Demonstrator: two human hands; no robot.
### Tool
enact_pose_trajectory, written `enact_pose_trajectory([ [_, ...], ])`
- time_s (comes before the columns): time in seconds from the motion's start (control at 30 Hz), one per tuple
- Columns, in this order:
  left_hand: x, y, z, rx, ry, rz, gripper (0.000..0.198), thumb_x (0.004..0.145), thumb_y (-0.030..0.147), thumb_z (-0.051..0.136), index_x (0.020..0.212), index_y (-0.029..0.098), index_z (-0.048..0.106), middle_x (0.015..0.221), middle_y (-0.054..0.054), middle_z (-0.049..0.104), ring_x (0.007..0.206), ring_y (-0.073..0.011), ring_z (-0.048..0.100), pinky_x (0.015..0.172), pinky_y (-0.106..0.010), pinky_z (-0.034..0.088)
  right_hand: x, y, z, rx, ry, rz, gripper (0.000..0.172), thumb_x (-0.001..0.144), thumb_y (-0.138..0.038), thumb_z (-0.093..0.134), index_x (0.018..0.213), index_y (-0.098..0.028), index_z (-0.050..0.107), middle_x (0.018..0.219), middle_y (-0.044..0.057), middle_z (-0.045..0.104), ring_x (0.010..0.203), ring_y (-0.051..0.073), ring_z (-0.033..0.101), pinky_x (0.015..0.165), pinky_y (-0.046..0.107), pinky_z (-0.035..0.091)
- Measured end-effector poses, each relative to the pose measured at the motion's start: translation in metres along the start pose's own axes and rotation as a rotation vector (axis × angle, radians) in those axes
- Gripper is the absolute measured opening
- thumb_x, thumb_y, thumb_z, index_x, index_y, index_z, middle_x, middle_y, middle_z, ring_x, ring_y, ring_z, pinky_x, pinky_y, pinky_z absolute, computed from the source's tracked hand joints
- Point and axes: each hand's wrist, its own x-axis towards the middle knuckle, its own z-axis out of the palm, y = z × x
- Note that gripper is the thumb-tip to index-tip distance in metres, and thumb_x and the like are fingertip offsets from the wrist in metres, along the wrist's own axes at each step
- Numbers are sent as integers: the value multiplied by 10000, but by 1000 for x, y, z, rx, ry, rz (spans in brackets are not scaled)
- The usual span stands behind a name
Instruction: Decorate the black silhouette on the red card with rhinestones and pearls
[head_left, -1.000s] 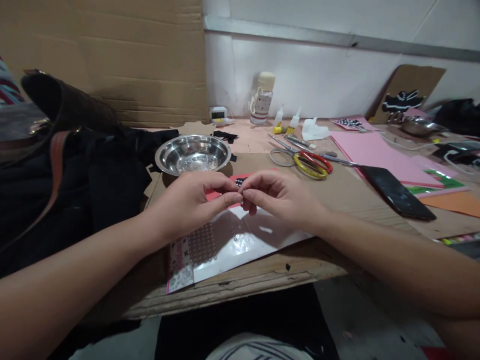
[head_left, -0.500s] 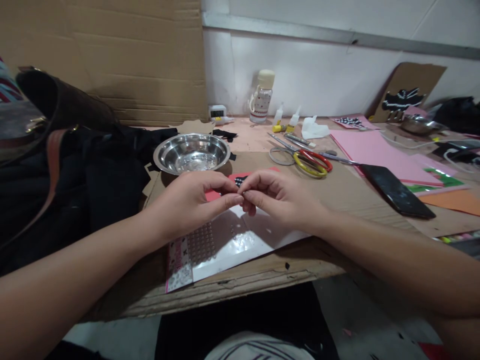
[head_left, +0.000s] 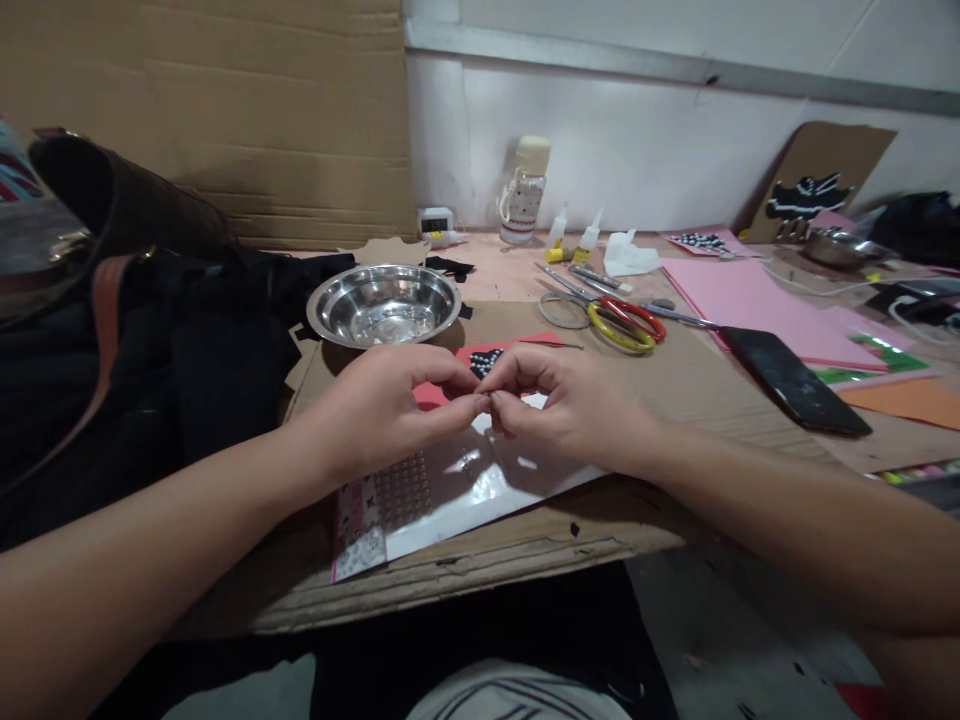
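Note:
My left hand (head_left: 405, 395) and my right hand (head_left: 559, 405) meet at the fingertips above the table, each closed in a pinch. Whatever lies between the fingertips is too small to make out. Below them is a white sheet of stick-on gems (head_left: 403, 492), with rows of small round gems at its left and loose shiny bits near its middle. Behind the fingers lies a red paper (head_left: 431, 397) carrying a black piece with white beads (head_left: 486, 363), partly hidden by my hands. A thin dark stick (head_left: 562, 346) shows just past my right hand.
A steel bowl (head_left: 384, 305) stands behind my left hand. Scissors (head_left: 619, 325) with red and yellow handles, a dark phone (head_left: 795, 380) and pink paper (head_left: 772, 310) lie to the right. Glue bottles (head_left: 589, 238) and a drink bottle (head_left: 523, 195) stand by the wall. A black bag (head_left: 187, 350) sits left.
My right hand has tilted slightly and both pinched fingertips have shifted a little, uncovering more of the beaded black piece and the thin stick. Everything else stays in place.

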Motion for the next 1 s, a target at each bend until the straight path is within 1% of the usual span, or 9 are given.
enact_pose_trajectory([
  [0.1,-1,-1,0,24,7,27,201,905,290,592,827,214,761,875,1,793,795,-154,697,708,-248,470,0,0,0,8,-13,6,65,846,-124,617,884,-167,649,745,-24,671,647,93,600,589,219,465],
  [0.23,-1,-4,-1,10,7,77,205,928,252,590,897,225,790,889,3,792,825,-150,705,730,-238,476,1,2,0,91,-42,-2,51,881,-140,609,915,-161,641,735,-27,662,646,93,614,614,228,497],
  [0.33,0,-7,-2,-49,-37,96,215,963,255,591,927,254,803,897,21,779,810,-127,694,733,-217,482,2,3,0,149,-71,2,51,899,-141,606,928,-163,642,718,-34,653,638,91,624,618,227,506],
  [0.43,0,-9,-4,-66,-70,105,219,983,268,591,915,249,799,888,24,762,795,-114,682,747,-208,483,4,2,-2,203,-92,41,51,905,-141,607,924,-166,647,729,-29,660,630,92,637,609,226,506],
  [0.63,1,-11,-7,-78,-71,103,228,997,286,575,937,233,788,913,29,795,840,-126,704,781,-216,488,7,1,-9,328,-140,71,55,924,-201,640,946,-155,661,740,-8,682,673,106,657,663,242,545],
  [0.73,2,-9,-7,-63,-23,44,236,994,315,578,932,237,792,885,33,796,813,-131,702,754,-229,491,7,2,-10,407,-150,79,108,903,-209,682,994,-154,664,780,1,712,714,114,682,691,249,570],
  [0.87,1,-5,-4,-21,161,-33,191,965,359,634,958,228,773,874,27,781,785,-132,691,712,-233,494,8,2,-6,463,-105,111,186,881,-181,715,1064,-155,694,784,-8,734,707,101,685,698,240,581],
  [0.93,0,-4,-4,34,248,-8,171,949,352,661,978,211,753,898,12,773,794,-138,687,711,-243,497,8,3,-5,468,-89,142,205,884,-181,716,1088,-158,717,774,-8,746,683,98,679,679,239,579],
  [1.0,-1,-5,-4,111,294,59,147,944,319,665,971,196,739,895,-2,759,794,-145,679,718,-260,495,9,4,-4,487,-81,162,205,892,-196,715,1093,-156,732,781,0,763,664,99,673,660,247,576],
])
